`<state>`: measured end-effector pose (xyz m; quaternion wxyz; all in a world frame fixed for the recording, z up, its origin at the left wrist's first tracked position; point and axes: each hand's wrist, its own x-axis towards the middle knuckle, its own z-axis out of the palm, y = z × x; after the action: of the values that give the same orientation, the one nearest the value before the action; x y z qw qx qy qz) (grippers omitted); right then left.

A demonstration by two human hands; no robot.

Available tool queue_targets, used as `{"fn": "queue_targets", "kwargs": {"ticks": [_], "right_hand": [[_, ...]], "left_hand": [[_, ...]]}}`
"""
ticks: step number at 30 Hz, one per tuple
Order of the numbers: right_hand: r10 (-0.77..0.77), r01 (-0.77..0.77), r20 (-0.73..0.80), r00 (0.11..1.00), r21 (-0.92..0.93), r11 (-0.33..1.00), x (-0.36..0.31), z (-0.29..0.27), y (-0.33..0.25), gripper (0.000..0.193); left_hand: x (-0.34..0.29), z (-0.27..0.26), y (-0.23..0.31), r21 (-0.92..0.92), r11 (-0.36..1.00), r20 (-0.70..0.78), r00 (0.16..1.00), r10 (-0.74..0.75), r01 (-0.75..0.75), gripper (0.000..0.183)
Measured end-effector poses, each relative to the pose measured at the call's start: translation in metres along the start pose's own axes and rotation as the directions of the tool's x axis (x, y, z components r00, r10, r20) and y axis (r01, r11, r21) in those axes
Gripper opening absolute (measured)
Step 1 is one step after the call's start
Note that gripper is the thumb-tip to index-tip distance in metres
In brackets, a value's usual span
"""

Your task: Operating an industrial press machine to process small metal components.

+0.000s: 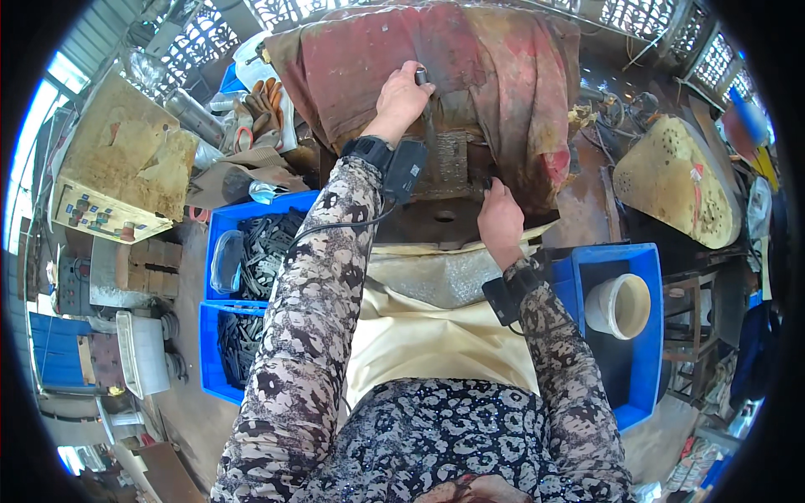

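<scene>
Out goes the left arm, long and nearly straight, climbing up to the front of the red cloth cover. The left hand is back-up and bent a little inward at the wrist, fingers curled firmly around a metal handle that stands right before the cloth cover, a touch left of its middle. A solid grip there!

Now the right: that forearm angles up and inward, sleeve to the wrist, and the right hand sits lower and closer to the body, just below the cloth cover's right-hand folds. Thumb and forefinger come together in a pinch on a small dark piece; too small to say what kind. The other fingers fold in behind.

Beneath the cloth cover's front edge, a dark metal plate shows a round hole. Nearer the body than the cloth cover, a cream apron spreads between the arms. Down and left of the cover, a blue bin brims with dark strips; down and right, another blue bin carries a white bucket, tipped over sideways.
</scene>
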<state>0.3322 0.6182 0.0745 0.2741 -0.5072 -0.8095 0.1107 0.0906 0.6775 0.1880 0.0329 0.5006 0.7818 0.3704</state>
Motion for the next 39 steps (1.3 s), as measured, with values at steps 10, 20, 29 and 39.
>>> {"fn": "queue_targets", "kwargs": {"ticks": [10, 20, 29, 39], "right_hand": [[0.009, -0.009, 0.011, 1.000, -0.009, 1.000, -0.008, 0.000, -0.002, 0.026], [-0.159, 0.154, -0.093, 0.983, -0.060, 0.986, 0.000, 0.027, 0.037, 0.029], [-0.131, 0.142, 0.101, 0.986, -0.115, 0.983, 0.004, 0.025, 0.028, 0.030], [-0.135, 0.153, 0.153, 0.979, -0.111, 0.982, 0.004, 0.021, 0.029, 0.028]], "left_hand": [[-0.017, -0.012, -0.011, 0.031, 0.999, 0.104, 0.994, -0.029, 0.026, 0.049], [-0.132, -0.123, -0.136, -0.285, 0.862, 0.346, 0.884, -0.315, 0.419, 0.023], [-0.291, -0.198, -0.313, -0.093, 0.746, 0.175, 0.748, -0.640, 0.660, 0.021], [-0.366, -0.188, -0.329, 0.287, 0.643, -0.270, 0.704, -0.657, 0.710, 0.022]]}}
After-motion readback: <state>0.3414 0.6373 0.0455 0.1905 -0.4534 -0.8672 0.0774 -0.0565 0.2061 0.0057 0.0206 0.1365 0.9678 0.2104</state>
